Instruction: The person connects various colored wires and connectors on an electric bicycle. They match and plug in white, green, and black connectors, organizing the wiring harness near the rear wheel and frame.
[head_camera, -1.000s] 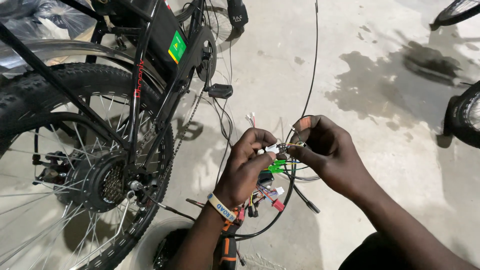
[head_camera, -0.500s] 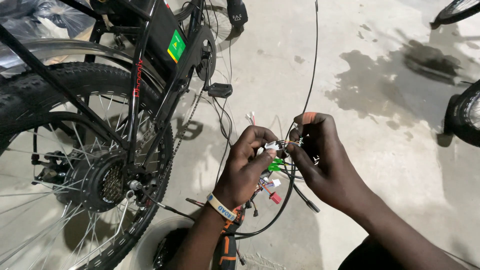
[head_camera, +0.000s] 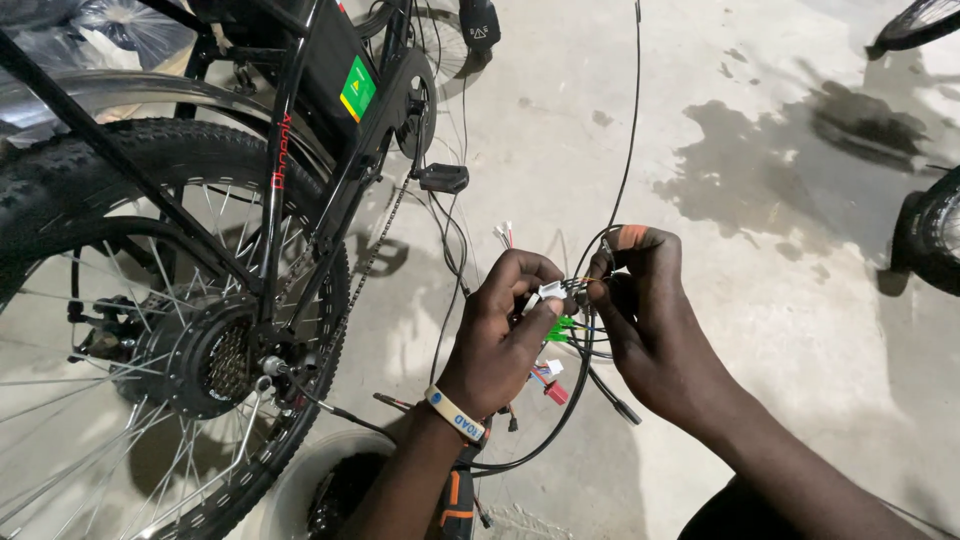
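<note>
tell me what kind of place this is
Likely a bicycle repair spot or workshop. A black bicycle stands on a stained concrete floor, with another tyre at the right edge. The left hand and right hand pinch a white connector on loose wires.

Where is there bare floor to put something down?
Bare concrete floor lies right of the right hand, between the dark stain and the tyre at the right edge. It is crowded left of the left hand: rear wheel, pedal, hanging cables.
</note>
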